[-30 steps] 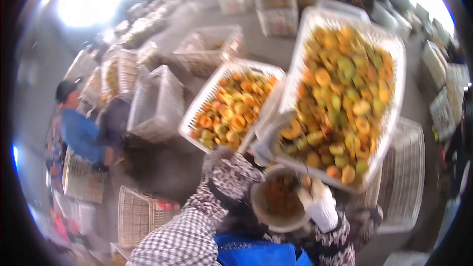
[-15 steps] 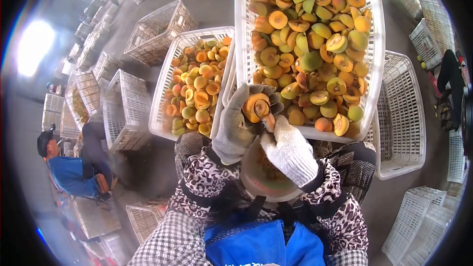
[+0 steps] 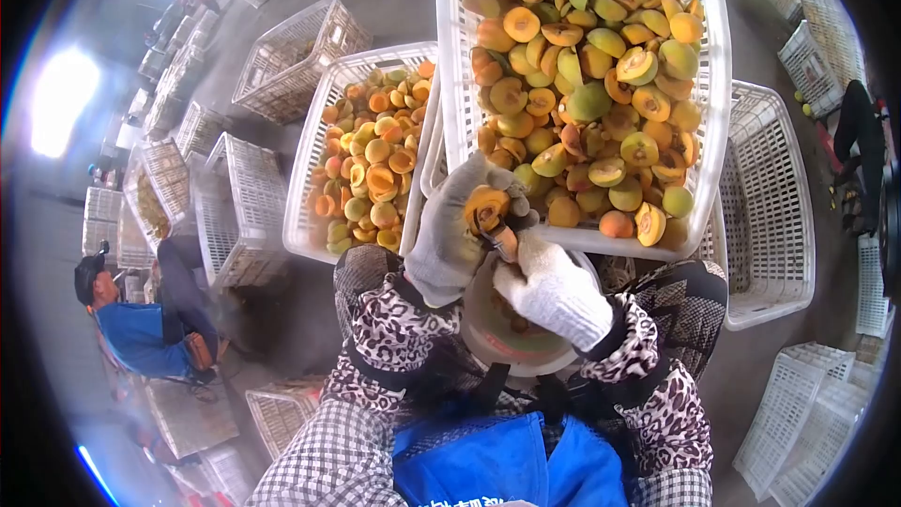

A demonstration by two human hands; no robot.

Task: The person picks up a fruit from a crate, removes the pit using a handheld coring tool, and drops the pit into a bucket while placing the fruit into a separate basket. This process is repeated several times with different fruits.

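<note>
My left hand, in a grey glove, is closed around a halved apricot with its cut face turned up. In my white-gloved right hand is a small pitting tool with a brownish handle. Its dark curved metal end is at the lower edge of the apricot's cut face. Beneath both hands, between the knees, stands a pale bucket with small bits inside, partly hidden by the right hand. Just beyond the hands, a large white crate holds many halved apricots, some greenish.
Left of it, a smaller white crate contains orange apricot halves. A white crate stands at the right, partly under the big one. More crates line the left floor, where a person in blue sits.
The metal end of the tool now shows more clearly at the apricot's lower edge, and the right hand sits slightly lower. The view has shifted a little.
</note>
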